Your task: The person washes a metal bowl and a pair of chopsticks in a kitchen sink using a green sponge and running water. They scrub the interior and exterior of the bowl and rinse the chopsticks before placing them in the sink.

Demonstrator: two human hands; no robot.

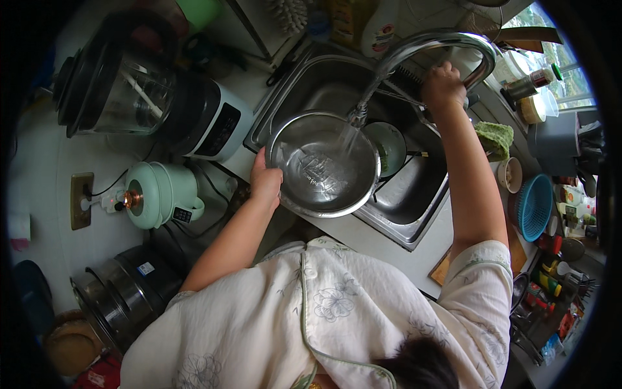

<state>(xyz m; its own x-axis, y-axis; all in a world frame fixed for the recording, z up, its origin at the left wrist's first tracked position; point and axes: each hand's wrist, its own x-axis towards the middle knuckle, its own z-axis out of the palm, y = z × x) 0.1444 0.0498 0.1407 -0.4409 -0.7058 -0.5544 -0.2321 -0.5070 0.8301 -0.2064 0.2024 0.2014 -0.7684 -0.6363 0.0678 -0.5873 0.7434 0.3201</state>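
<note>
My left hand (pixel 267 181) grips the left rim of a stainless steel bowl (pixel 323 165) over the double-basin sink (pixel 291 80). Water runs from the spout of the chrome faucet (pixel 440 36) into the bowl, where some water lies. My right hand (pixel 443 86) is closed at the faucet's base, behind its curved neck; the handle itself is hidden. A bowl (pixel 388 146) with something green inside and a pair of chopsticks (pixel 410 155) lie in the sink, partly behind the steel bowl.
A blender (pixel 160 107) and a light green electric cooker (pixel 160 194) stand at the left. A green cloth (pixel 494 138), a small bowl (pixel 509 175) and a blue plastic colander (pixel 534 208) are at the right. A detergent bottle (pixel 379 31) stands behind the sink.
</note>
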